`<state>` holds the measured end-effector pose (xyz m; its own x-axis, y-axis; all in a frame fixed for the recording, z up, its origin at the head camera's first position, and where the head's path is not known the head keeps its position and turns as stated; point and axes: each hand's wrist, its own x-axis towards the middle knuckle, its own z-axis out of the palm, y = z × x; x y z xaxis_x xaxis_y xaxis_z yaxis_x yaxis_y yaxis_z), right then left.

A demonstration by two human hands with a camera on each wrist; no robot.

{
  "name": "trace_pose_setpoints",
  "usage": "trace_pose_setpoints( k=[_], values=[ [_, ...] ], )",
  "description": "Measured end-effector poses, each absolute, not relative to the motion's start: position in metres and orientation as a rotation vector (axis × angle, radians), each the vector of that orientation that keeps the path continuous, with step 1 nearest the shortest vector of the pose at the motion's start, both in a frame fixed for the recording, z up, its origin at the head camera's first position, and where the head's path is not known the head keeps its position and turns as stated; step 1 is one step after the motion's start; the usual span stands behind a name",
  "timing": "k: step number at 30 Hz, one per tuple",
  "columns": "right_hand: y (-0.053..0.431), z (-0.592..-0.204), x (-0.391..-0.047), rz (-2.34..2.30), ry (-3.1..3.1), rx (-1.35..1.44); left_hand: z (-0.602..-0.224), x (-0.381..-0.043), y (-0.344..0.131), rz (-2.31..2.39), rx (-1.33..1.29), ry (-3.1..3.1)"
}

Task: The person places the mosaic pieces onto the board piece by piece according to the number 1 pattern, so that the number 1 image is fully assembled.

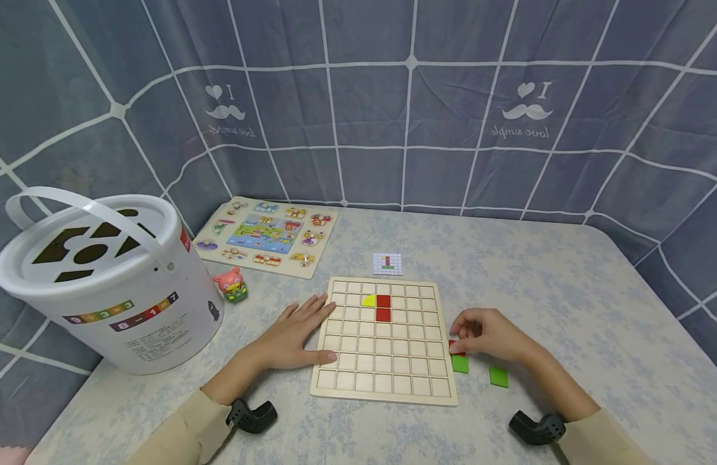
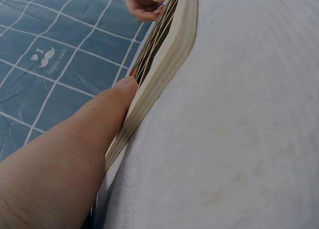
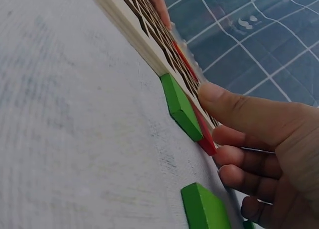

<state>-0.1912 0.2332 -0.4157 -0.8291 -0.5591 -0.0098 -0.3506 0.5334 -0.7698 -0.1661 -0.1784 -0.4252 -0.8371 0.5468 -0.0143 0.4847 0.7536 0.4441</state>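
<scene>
My left hand lies with fingers spread along the left edge of a wooden grid board, its thumb on the front left part. On the board sit two red square tiles in one column and a yellow rounded tile left of the upper one. My right hand is beside the board's right edge, thumb and curled fingertips at a red tile, which they partly hide. One green tile lies against that red tile, and another green tile lies farther right, below the hand.
A small pattern card lies behind the board. At the back left is a picture puzzle board, with a small pink-and-green figurine in front. A large white lidded bucket stands at the left. A blue checked curtain hangs behind the table.
</scene>
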Motion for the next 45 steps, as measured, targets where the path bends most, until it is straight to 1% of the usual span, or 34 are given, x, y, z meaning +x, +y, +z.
trace_pose_setpoints(
  k=[11,21,34,45],
  values=[
    [0.2353,-0.4146,-0.1898,-1.146,2.48,-0.879,-0.4257,-0.1666,-0.1786,0.653,0.836,2.807],
    [0.2338,-0.4178,-0.1884,-1.141,2.501,-0.908,-0.4242,-0.1655,-0.1788,0.656,0.832,2.802],
    [0.2321,-0.4175,-0.1872,-1.173,2.465,-0.852,-0.4272,-0.166,-0.1796,0.644,0.83,2.814],
    [0.2322,-0.4134,-0.1873,-1.323,2.407,-0.81,-0.4271,-0.1667,-0.1789,0.65,0.836,2.818]
  ],
)
